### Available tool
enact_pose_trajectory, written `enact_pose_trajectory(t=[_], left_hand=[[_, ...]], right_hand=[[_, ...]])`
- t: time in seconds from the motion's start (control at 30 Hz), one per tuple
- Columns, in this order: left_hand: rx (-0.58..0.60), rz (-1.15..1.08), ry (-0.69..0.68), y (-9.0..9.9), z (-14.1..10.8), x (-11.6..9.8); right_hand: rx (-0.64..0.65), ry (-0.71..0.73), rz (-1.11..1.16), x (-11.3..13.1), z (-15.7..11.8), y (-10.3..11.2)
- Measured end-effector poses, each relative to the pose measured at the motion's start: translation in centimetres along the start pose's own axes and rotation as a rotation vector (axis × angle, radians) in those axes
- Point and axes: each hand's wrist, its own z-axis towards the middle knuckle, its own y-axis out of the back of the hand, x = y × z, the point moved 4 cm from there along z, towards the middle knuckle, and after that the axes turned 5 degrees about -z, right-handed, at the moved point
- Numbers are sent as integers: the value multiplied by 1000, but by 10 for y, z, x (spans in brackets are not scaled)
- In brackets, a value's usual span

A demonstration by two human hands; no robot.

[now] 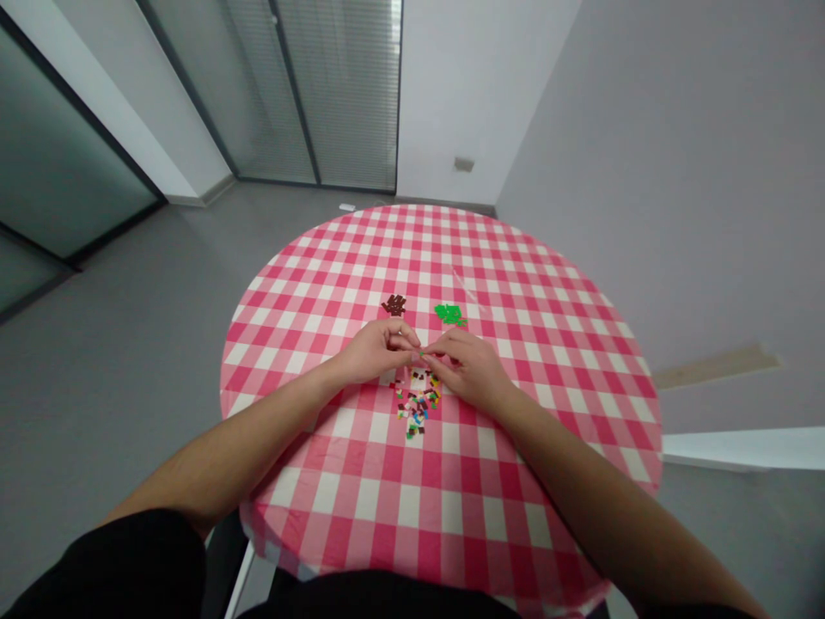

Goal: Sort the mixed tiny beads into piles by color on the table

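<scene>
Fingertips of the bare right hand (475, 364) are drawn together on a tiny green piece (421, 353), while the thumb and forefinger of the bare left hand (379, 350) come up close beside it; whether they grip it too, I cannot tell. Just below, towards the body, lies a loose scatter of small multicoloured pieces (418, 401). Beyond the hands sit a dark brown heap of small pieces (394, 304) and, to its right, a bright green heap of small pieces (449, 314), all on a round table with a red-and-white checked cloth (451, 490). A slack pinch could drop the piece into the scatter; a low wrist or sleeve brushing past could mix the colours.
</scene>
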Motion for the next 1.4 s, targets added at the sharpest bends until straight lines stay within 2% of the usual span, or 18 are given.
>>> enact_pose_trajectory(t=[0.2,0.5,0.6,0.73,0.83,0.9,1.0,1.4], left_hand=[[-11,8,-16,1,1,2],[10,55,5,-6,-3,-3],[-14,69,-5,-5,-3,-3],[-97,152,-67,3,-1,-4],[-99,210,-90,7,0,-4],[-86,236,-107,9,1,-3],[-82,247,-116,12,2,-2],[-90,251,-116,18,2,1]], right_hand=[[22,29,22,-2,-1,-1],[78,-28,65,-3,0,-4],[41,-148,20,-13,1,1],[-8,-424,-146,-50,-3,13],[77,-624,-264,-79,-9,17],[148,-709,-303,-90,-12,17],[191,-752,-324,-94,-13,15],[184,-808,-313,-93,-10,14]])
